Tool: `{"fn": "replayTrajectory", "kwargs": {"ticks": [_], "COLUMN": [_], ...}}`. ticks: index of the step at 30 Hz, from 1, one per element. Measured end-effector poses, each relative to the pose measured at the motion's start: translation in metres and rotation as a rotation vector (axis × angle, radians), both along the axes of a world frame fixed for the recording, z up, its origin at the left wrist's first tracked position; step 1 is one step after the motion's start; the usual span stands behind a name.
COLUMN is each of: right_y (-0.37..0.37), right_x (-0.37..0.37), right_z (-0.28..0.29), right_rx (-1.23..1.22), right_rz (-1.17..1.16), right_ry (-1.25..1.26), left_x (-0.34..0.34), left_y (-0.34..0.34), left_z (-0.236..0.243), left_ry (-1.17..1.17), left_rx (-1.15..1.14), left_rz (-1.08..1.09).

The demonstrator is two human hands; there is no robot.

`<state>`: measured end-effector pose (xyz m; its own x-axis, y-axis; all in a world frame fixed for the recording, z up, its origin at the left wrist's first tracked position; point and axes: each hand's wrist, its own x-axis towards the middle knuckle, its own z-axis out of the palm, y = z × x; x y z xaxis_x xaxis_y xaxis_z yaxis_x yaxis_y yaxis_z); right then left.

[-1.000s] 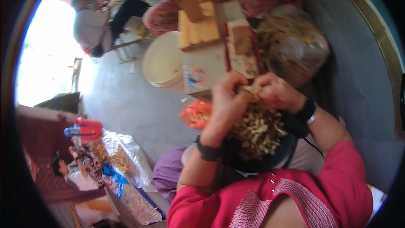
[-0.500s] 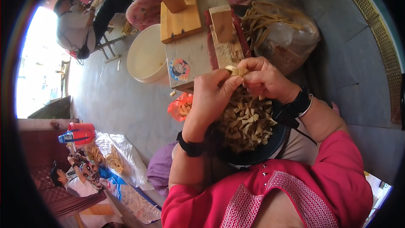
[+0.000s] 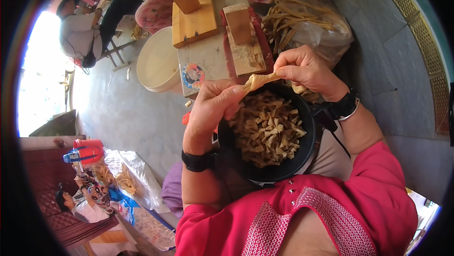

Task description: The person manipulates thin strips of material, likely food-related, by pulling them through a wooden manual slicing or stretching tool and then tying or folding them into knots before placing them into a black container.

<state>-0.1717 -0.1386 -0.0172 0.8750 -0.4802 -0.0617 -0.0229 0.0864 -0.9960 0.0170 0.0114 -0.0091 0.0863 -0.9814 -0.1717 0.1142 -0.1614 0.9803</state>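
Observation:
A pale tan, flat strip [image 3: 260,81] with a twisted or knotted middle is stretched between my hands. My left hand [image 3: 210,103] pinches its left end, thumb over curled fingers. The other end is pinched by my right hand [image 3: 305,72], and a loose bit of strip hangs below those fingers. Right under the strip, in front of my body, sits a round black bowl [image 3: 309,135]. It holds a heap of short tan pieces [image 3: 269,128], seemingly cut or knotted from similar material.
Beyond the bowl stands a low table [image 3: 203,52] bearing a wooden block with an upright board [image 3: 198,24] and a wooden piece [image 3: 246,55] on red cloth. Left of it is a white bucket [image 3: 158,62]; right, a clear bag [image 3: 340,45] of tan strips. Other people sit at left.
My hands have drawn apart, my left hand leftward and down, my right hand upward and right. The strip, bunched between my fingers before, now spans the gap. More of the bowl shows.

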Motion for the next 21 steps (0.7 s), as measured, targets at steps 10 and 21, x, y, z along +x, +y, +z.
{"fn": "replayTrajectory", "kwargs": {"ticks": [10, 21], "right_y": [0.013, -0.019], "right_x": [0.012, 0.040], "right_z": [-0.017, -0.020], "right_rx": [-0.241, -0.709], "right_rz": [0.012, -0.174], "right_ry": [-0.034, 0.044], "left_x": [-0.018, 0.001], "left_y": [-0.005, -0.038], "left_z": [-0.003, -0.025], "left_ry": [-0.822, -1.170], "left_rx": [-0.222, -0.164], "left_rz": [-0.012, 0.208]}}
